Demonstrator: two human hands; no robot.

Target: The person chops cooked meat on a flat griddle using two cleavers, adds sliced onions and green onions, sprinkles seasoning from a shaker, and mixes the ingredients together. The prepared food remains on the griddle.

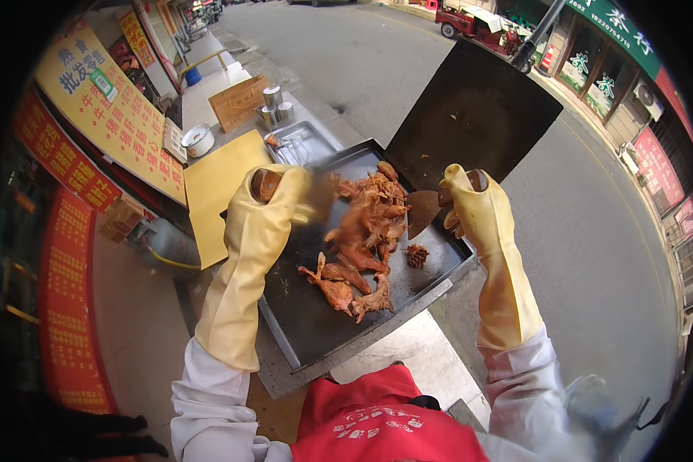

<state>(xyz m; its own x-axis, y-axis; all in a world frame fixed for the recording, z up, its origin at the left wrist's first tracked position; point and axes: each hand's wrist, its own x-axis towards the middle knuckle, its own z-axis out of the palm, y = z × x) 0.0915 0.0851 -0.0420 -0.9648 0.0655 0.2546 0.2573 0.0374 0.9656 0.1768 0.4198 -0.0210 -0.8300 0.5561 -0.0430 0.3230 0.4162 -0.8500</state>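
Note:
Both my hands wear yellow rubber gloves. My left hand [274, 187] grips the wooden handle of a tool whose broad blade [322, 196] is blurred, above the left side of the griddle. In my right hand [476, 202] is the wooden handle of a metal spatula [423, 212]; its blade tip is beside the meat pile. Browned poultry pieces [369, 213] lie heaped down the middle of the black flat griddle [300, 341]. Nearest me are a drumstick [332, 291] and a torn piece [374, 300]. A small dark clump [417, 256] sits apart at the right.
A raised black lid [479, 110] stands behind the griddle. To the left are yellow cardboard [213, 202], a metal tray [306, 141] with tongs, metal canisters [270, 115], a white enamel pot [197, 140] and a gas cylinder [173, 242]. The road [589, 242] runs along the right.

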